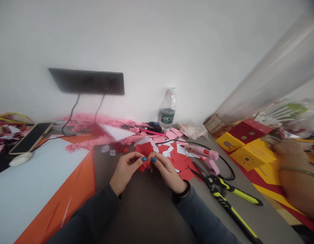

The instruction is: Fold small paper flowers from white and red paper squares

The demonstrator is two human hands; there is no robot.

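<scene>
My left hand [126, 168] and my right hand [166, 169] meet at the middle of the grey table, fingertips almost touching. Between them is a small folded piece of red paper [143, 166]. My left hand is closed in a pinch on it. My right hand is also closed, its thumb and fingertips pressed together at the paper's right edge. The fingers hide part of the folds. Just beyond lie loose red paper pieces [179, 159] and some white ones. A pink glue gun [209, 157] with a lit orange light rests to the right.
Pliers with yellow-black handles [235, 203] lie at the right front. A water bottle [168, 108] stands against the wall. Pink paper flowers [83, 144] spread along the back. Left are large paper sheets [45, 176], a phone [32, 137] and a mouse [21, 159]. Another person's arm [296, 179] reaches in at right.
</scene>
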